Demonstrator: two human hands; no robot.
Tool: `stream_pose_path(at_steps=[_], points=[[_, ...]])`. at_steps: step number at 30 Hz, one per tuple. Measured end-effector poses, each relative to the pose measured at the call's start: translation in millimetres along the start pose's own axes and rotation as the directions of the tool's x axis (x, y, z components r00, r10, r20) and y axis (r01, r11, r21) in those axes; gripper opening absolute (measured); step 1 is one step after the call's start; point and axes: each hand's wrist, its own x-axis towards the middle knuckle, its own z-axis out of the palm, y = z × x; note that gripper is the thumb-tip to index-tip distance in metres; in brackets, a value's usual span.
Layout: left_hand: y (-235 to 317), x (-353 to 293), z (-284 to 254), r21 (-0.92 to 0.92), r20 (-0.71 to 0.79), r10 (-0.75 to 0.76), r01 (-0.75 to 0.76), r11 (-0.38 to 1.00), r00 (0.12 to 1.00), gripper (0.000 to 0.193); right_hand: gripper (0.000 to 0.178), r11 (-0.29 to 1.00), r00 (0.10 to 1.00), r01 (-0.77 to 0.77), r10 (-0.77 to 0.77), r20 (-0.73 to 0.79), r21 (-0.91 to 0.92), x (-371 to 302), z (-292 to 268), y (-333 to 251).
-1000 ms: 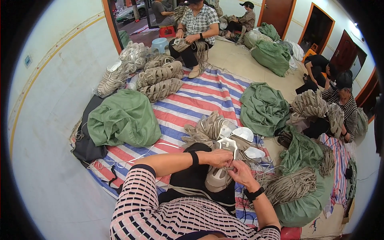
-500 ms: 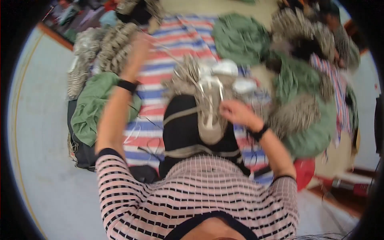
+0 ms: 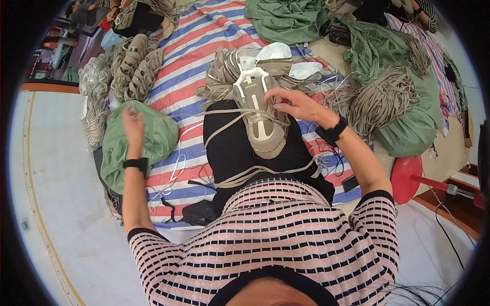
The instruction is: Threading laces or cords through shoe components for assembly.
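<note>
A beige shoe upper (image 3: 259, 115) with white trim lies toe toward me across my black-covered lap (image 3: 224, 148). Flat tan laces (image 3: 227, 118) cross its front and trail left over the lap. At its right edge my right hand (image 3: 296, 105) has thumb and bent forefinger closed on the upper; the fingertips partly hide what they pinch. My left hand (image 3: 134, 125) is raised over a green cloth bundle (image 3: 161, 127), away from the upper. Its fingers look loosely apart, slightly blurred, with nothing visible in them. More tan laces (image 3: 245, 179) lie across my lap near my waist.
Stacked beige uppers (image 3: 217, 76) and white pieces (image 3: 305, 70) lie beyond my lap on a striped sheet (image 3: 189, 61). Bundled laces (image 3: 377, 97) rest on green cloth at right. More uppers (image 3: 135, 69) are at left. A red disc (image 3: 407, 179) stands right. Other people sit at the far edge.
My left hand has come back from the far left, nearer to me, over the green bundle. The right hand stays by the upper's right edge. The view has shifted.
</note>
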Motion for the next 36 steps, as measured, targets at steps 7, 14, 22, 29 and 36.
stream_pose_path(at_steps=[7,14,22,29,36], points=[[189.7,-67.7,50.4,-0.335,0.158,0.610,-0.539,0.773,0.777,0.029,0.023,0.826,0.963,0.170,-0.256,-0.089,-0.538,-27.9,20.5,-14.7],[236.2,-71.8,79.0,-0.294,0.349,0.729,-0.670,0.682,0.589,0.020,0.015,0.815,0.966,0.153,-0.244,-0.091,-0.559,-29.2,32.3,-14.7],[241.8,-65.2,85.0,-0.239,0.460,0.714,-0.701,0.672,0.527,0.016,0.013,0.864,0.972,-0.194,0.106,0.210,0.464,-22.2,-0.8,-29.4],[247.0,-57.8,92.8,-0.350,0.459,0.697,-0.609,0.712,0.551,0.011,0.018,0.559,0.995,0.042,0.051,-0.084,0.828,4.5,7.8,-25.2],[237.8,-47.4,86.1,-0.239,0.446,0.751,-0.744,0.624,0.486,0.008,0.020,0.281,0.975,0.186,0.062,-0.211,0.941,27.8,40.3,4.1]])
